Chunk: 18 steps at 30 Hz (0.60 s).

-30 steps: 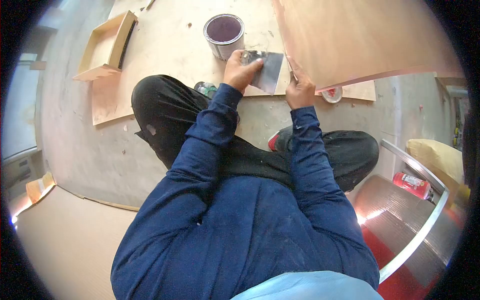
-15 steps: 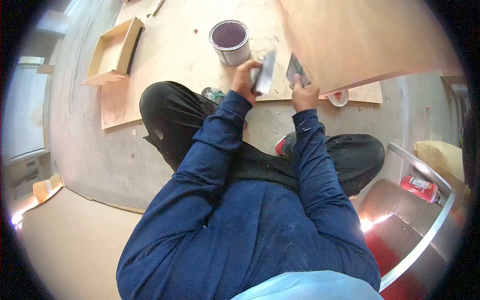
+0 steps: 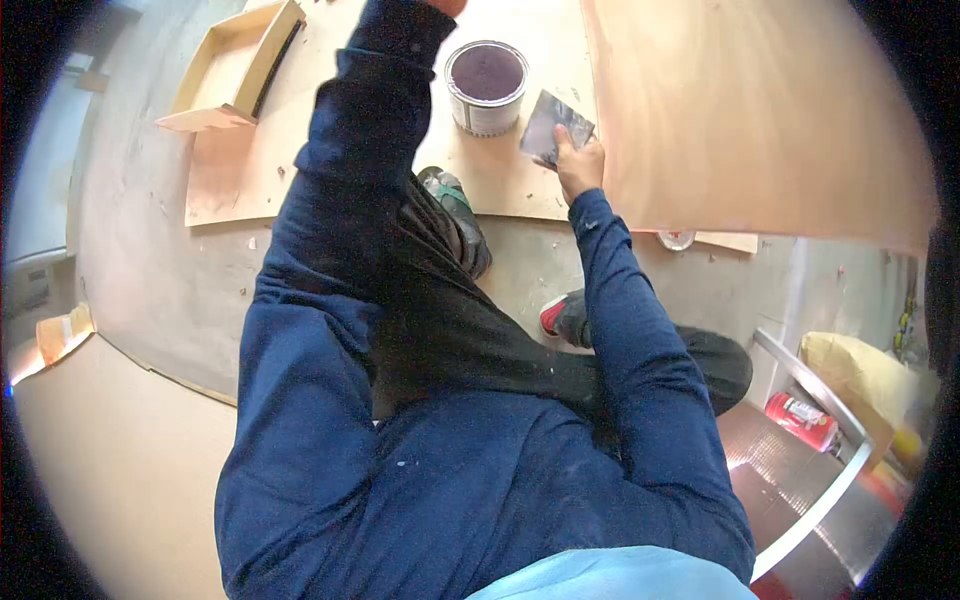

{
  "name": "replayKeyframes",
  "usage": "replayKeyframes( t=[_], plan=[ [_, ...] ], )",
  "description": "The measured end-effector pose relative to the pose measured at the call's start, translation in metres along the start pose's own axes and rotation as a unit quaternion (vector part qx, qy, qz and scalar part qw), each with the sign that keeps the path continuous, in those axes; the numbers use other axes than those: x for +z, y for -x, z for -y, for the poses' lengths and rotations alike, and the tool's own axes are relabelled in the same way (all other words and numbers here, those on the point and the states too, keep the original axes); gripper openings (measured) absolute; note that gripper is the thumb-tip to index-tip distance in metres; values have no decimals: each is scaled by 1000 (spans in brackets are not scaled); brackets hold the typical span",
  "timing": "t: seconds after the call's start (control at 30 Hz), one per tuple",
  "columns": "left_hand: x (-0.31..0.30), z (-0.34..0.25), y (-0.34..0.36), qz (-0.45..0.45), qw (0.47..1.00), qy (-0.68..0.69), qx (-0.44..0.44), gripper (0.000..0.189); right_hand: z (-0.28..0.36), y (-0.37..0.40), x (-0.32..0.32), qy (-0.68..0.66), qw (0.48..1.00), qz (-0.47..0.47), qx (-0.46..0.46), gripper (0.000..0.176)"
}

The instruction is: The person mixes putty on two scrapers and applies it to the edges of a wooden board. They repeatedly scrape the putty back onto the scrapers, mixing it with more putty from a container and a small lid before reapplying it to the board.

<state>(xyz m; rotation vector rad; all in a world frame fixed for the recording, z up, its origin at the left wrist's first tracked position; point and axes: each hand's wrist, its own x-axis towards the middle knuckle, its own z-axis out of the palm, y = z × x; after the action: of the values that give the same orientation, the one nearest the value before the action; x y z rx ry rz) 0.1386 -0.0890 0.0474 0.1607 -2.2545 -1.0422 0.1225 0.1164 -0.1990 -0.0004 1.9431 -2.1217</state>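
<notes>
My right hand is closed around a flat grey scraper, thumb laid along its face. The blade is just right of an open metal can with dark purplish contents. My left hand sits at the top edge of the view with only a sliver showing beyond the sleeve. Its fingers, and anything in them, are out of frame. The can stands upright on a thin wooden board, and a large wooden panel rises beside my right hand.
An open wooden drawer box lies at upper left. A round lid shows partly under the panel's lower edge. At lower right are a metal frame, a red bottle and a yellowish bag. My shoes are near the board.
My left hand, which held a metal scraper near the can, has moved up and forward, nearly out of frame. My right hand has shifted left with its scraper, turning the blade's face upward.
</notes>
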Motion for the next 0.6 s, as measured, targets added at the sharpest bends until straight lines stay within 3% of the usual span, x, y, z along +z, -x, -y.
replayKeyframes(
  t=[0.07,0.1,0.2,0.23,0.3,0.33,0.37,0.4,0.43,0.47,0.53,0.57,0.6],
  plan=[
    [7,19,-16,0,999,-32,-32,22,7,-20,25,-47,998,-29,-2,28],
    [11,32,-13,-59,962,-208,168,16,6,-32,33,-41,999,-24,2,28],
    [12,55,-24,-75,965,-150,201,16,-20,-64,45,-74,995,-37,52,29],
    [10,52,-31,-83,963,-120,227,16,-103,-107,25,81,994,-67,-38,29],
    [7,50,-42,-92,961,-91,245,17,-154,-104,-2,203,979,-35,-3,32],
    [7,49,-46,-59,974,220,5,19,-172,-88,-16,232,972,9,-27,33],
    [7,51,-48,-21,835,499,-232,21,-178,-63,-30,259,963,54,-53,34],
    [5,58,-42,-27,833,500,-235,21,-162,-30,-32,302,952,20,-40,34],
    [4,68,-34,-50,970,225,-74,20,-142,1,-33,345,938,-16,-28,34],
    [3,75,-29,-67,990,-79,94,19,-126,20,-36,294,955,37,15,34],
    [0,82,-24,-96,976,-148,128,20,-100,27,-34,244,964,90,65,34],
    [-1,86,-22,-122,954,-217,168,21,-86,23,-32,240,967,69,-41,34],
    [-2,107,-15,-90,951,-237,175,27,-62,20,-25,232,960,47,-147,35]
  ],
)
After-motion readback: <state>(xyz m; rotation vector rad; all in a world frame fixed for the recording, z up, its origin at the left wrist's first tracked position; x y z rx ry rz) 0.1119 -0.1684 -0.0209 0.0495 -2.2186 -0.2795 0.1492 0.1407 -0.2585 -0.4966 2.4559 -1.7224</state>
